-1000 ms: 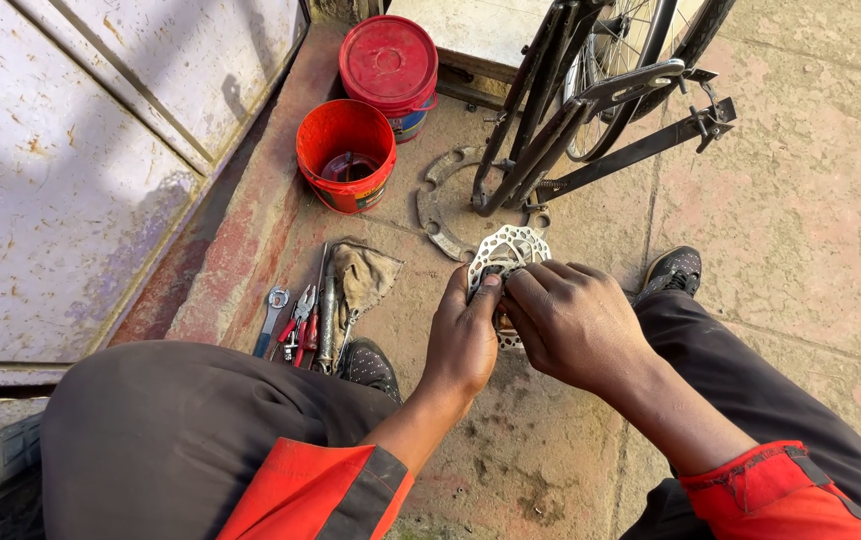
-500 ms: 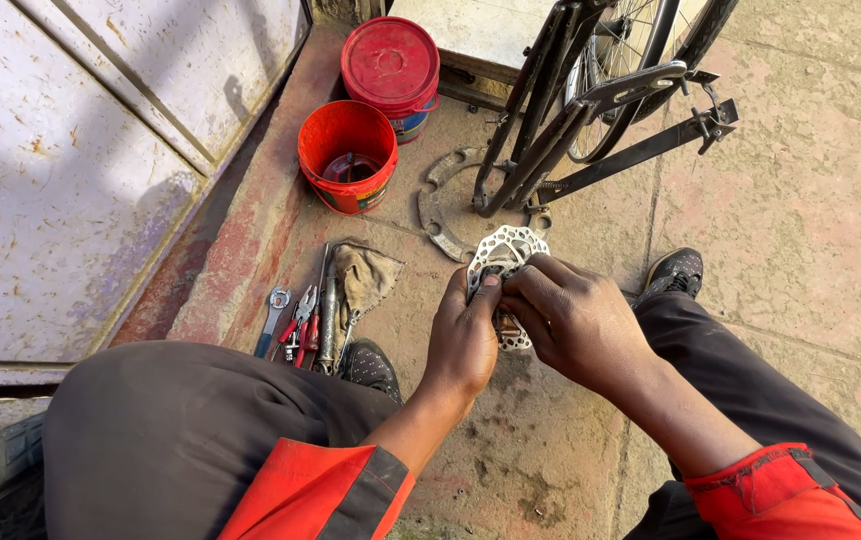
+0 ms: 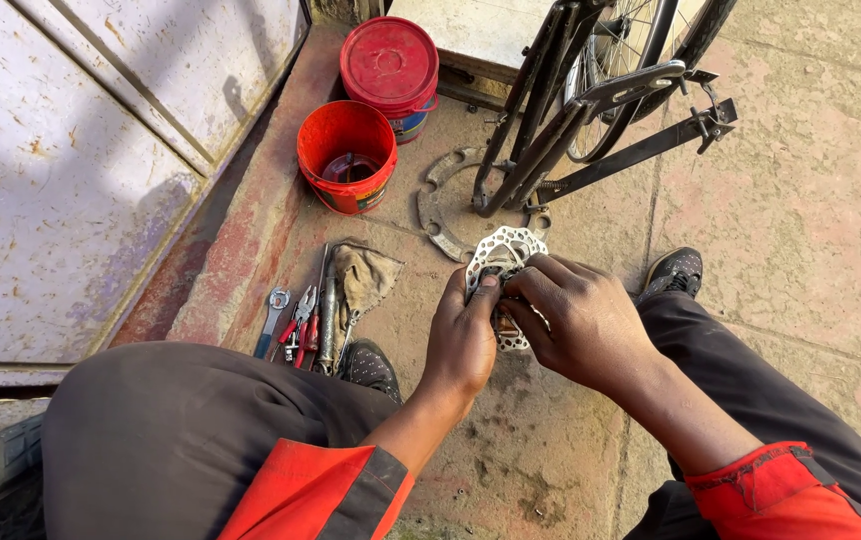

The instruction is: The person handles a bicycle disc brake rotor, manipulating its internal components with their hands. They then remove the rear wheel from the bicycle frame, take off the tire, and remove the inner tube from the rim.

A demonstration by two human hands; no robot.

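Perforated silver metal disc rotor (image 3: 504, 262) sits at frame centre, clamped between left hand (image 3: 463, 338) and right hand (image 3: 573, 322), fingers of both closed on its lower half. Open red plastic bucket (image 3: 348, 155) stands at 11 o'clock of it, black bicycle frame (image 3: 551, 110) at 12 o'clock. Cluster of hand tools (image 3: 306, 320) lies on the concrete at 9 o'clock.

A stained, cracked concrete floor (image 3: 791, 230) carries everything. On it stands an open red plastic bucket (image 3: 348, 157), the landmark here. Just behind the bucket, almost touching, sits a second red bucket with a closed lid (image 3: 391, 62). To the right of the open bucket a flat grey metal ring with notched edges (image 3: 438, 205) lies on the concrete, partly under the black bicycle stand legs (image 3: 511, 170). In front of the bucket lie a crumpled dirty rag (image 3: 363, 278) and, beside it, a row of hand tools (image 3: 301, 320): a spanner, red-handled pliers and screwdrivers.
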